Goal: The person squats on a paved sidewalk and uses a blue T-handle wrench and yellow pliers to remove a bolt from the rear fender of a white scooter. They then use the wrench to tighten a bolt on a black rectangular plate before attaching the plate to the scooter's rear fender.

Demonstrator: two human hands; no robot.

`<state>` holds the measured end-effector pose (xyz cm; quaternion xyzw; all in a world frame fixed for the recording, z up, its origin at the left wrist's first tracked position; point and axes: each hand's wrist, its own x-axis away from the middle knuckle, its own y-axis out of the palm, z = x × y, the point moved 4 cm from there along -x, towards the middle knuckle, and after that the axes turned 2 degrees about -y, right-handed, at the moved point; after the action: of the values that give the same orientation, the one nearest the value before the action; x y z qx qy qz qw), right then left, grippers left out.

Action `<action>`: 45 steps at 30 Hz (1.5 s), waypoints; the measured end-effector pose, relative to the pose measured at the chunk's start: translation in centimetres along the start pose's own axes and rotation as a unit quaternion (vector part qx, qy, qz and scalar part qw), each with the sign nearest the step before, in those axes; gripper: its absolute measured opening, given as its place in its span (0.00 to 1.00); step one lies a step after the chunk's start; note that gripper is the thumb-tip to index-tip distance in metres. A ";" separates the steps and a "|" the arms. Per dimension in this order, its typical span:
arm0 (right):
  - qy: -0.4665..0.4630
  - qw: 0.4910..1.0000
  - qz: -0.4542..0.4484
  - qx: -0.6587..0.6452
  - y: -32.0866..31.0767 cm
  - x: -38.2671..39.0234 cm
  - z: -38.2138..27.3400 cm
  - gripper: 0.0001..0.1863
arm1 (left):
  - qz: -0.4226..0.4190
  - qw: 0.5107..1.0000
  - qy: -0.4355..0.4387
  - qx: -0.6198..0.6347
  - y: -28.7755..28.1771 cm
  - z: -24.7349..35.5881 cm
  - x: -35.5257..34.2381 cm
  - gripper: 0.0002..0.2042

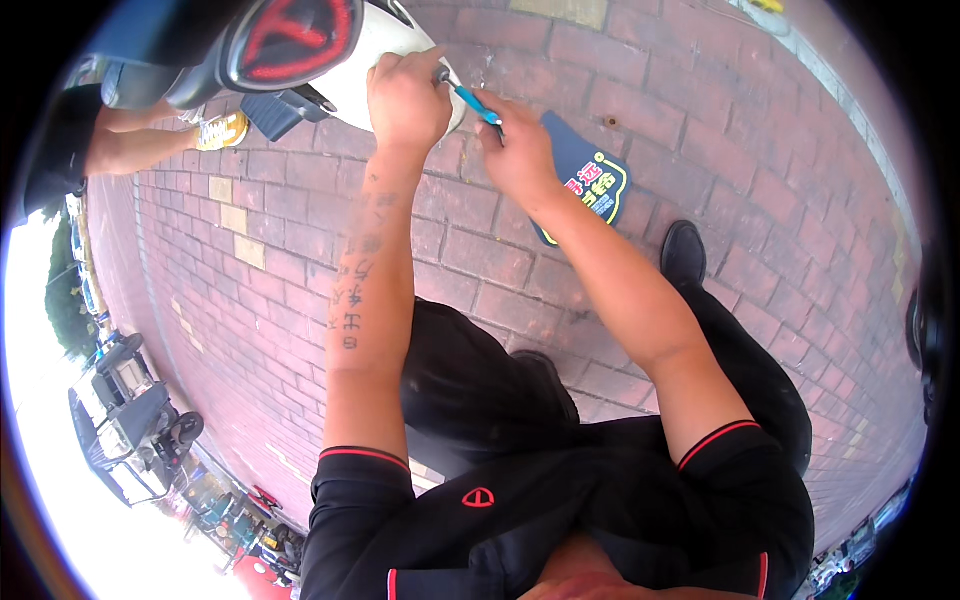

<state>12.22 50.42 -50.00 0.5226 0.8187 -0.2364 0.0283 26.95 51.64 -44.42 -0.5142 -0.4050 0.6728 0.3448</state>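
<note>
A ratchet wrench (474, 101) with a blue handle and dark head spans the gap between my two hands. My right hand (517, 152) is closed round the handle's near end. Beside the dark head, my left hand (408, 103) is curled at the edge of a white scooter body panel (352, 78); its fingertips are partly hidden but appear closed on the wrench's head. Whatever fastener the tool meets is out of sight. Below my right hand, a dark blue mud flap (567, 150) with yellow and pink print lies on the paving, partly covered by my wrist.
The scooter's red tail light (300, 40) and a dark plate-like part (272, 117) are at upper left. Another person's leg with a yellow shoe (222, 131) stands beside it. My own black shoe (684, 254) is at right. A parked cart (125, 415) stands far left on brick paving.
</note>
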 end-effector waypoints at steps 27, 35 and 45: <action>-0.053 0.846 -0.503 0.170 -2.1 -14.3 3.5 0.20 | -0.009 0.993 -0.111 0.023 -1.7 0.1 0.6 0.20; 0.246 0.675 -0.657 -0.230 4.7 -12.0 4.4 0.16 | -0.031 0.984 -0.176 0.022 -2.5 0.6 -1.1 0.24; 0.376 0.498 -0.679 -0.387 4.9 -11.1 4.8 0.11 | -0.006 0.938 -0.329 -0.114 -2.5 4.4 -1.4 0.22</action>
<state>20.56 40.71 -52.79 -0.2172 0.8646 0.3766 -0.2521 23.15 50.68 -40.96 -0.2978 -0.5727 0.7517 0.1354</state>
